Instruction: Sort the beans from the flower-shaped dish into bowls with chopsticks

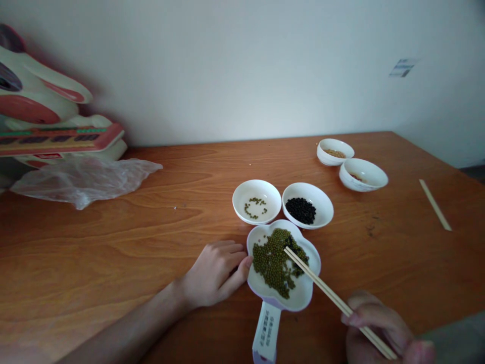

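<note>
A white flower-shaped dish with a labelled handle holds green mung beans, with some dark beans among them at the upper right. At its left rim is my left hand, fingers curled and thumb against the edge; the fingertips are partly hidden. My right hand is closed round a pair of wooden chopsticks, their tips close together over the beans. Just behind the dish stand a white bowl with a few mung beans and a white bowl with black beans.
Farther back right, one white bowl contains yellowish grains and another bowl some reddish bits. A pale stick lies at the table's right. On the left are a clear plastic bag and a toy keyboard by the wall.
</note>
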`<state>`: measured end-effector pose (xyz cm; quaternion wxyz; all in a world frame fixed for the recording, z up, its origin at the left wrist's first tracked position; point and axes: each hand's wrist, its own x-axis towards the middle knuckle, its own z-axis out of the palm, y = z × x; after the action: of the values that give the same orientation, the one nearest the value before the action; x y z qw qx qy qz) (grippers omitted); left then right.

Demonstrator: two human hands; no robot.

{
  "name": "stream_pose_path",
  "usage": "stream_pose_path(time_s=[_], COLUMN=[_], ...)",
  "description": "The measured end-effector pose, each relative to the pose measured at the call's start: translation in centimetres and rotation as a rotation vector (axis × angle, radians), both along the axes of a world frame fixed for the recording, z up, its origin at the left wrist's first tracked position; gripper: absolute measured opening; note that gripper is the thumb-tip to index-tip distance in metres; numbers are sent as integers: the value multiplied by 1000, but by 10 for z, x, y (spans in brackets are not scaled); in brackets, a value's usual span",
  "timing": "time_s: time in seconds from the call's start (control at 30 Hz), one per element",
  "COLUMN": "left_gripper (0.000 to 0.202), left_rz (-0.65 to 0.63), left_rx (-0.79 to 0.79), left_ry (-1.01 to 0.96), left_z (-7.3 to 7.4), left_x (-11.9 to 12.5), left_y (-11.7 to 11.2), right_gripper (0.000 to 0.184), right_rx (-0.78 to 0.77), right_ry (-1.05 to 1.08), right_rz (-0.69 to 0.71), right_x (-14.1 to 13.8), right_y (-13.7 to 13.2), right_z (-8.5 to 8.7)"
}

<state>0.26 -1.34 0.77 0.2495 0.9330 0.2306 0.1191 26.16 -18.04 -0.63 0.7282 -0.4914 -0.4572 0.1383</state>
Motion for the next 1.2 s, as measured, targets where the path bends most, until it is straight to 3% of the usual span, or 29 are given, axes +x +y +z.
stream_pose_path(time_s=[0.23,0.5,0.73,0.87,1.2], left_gripper=[42,42,41,41,41], left_rz=[6,4,2,2,-7], left_rx=[2,24,40,41,36], left_ry=[-7,-6,-19,-16,-14], left_z=[0,1,2,1,3], left_x=[-1,0,0,0,0], left_y=[0,0,0,0,1], right_gripper=[65,64,68,70,66], right_rx=[-60,-82,-124,-145,-39], right_ry=[-22,-24,-18,5,-187], right_rz=[-15,-18,130,126,177], right_x=[-7,-14,-11,-11,-11], right_y=[12,11,11,12,20], right_z=[9,6,11,13,17])
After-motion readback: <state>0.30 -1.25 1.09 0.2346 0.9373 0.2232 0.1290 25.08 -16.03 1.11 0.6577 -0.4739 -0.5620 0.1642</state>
